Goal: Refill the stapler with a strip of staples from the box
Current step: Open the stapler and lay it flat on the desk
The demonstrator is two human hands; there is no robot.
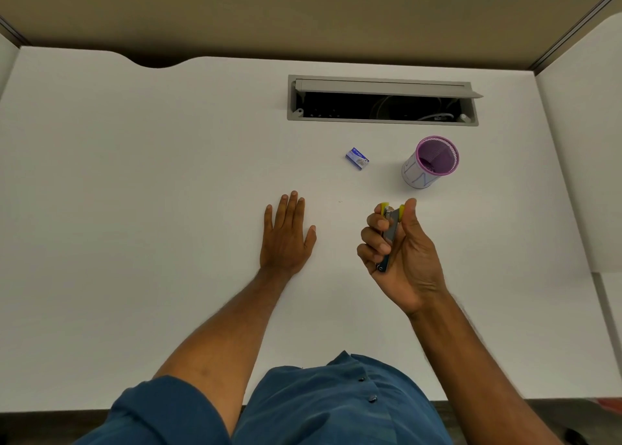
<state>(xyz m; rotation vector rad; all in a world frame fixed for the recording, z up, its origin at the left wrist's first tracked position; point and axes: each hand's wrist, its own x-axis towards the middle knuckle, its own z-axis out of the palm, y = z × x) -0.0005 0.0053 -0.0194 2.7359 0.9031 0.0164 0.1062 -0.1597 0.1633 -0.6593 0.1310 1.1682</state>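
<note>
A white desk fills most of the frame. In its upper right part is a grey cable hatch with its lid propped open and wires showing inside. Below the hatch, right of centre, stands a purple mesh cup wrapped in white paper. Left of the cup, well apart from it, the small blue box lies flat on the desk, closed as far as can be seen. Bare desk lies between the box and both hands.

The left hand lies palm down at the centre of the frame, fingers straight and close together, holding nothing, below and left of the box.

The right hand is raised right of centre, below the cup, palm turned up. Its fingers curl around the stapler from the left and the thumb presses from the right. The yellow end pokes out above the fingertips; the metal end shows below them.
</note>
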